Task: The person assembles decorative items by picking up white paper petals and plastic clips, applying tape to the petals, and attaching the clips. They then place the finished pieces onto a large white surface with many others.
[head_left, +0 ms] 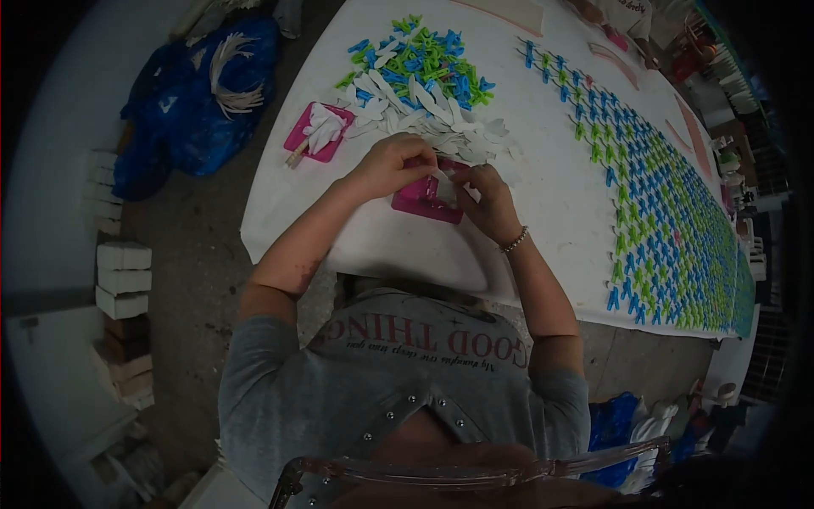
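My left hand [397, 166] is closed, its fingertips pinching one end of a small white piece [444, 185]. My right hand [490, 200] pinches the same piece from the other side; its exact shape is partly hidden by the fingers. Both hands are over a pink tray [417, 206] near the table's front edge. Just beyond them lies a loose heap of flat white leaf-like pieces [458, 131]. Behind that heap is a pile of blue and green clothespins [432, 64]. A second pink tray [295, 136] to the left holds more white pieces, with a brush-like wooden handle [297, 155] at its corner.
Rows of blue and green clips [653, 212] cover the right side of the white table [543, 246]. A blue plastic bag [195, 119] with white strips lies left of the table. White blocks [124, 267] are stacked on the floor. Part of another person [623, 13] shows at the far edge.
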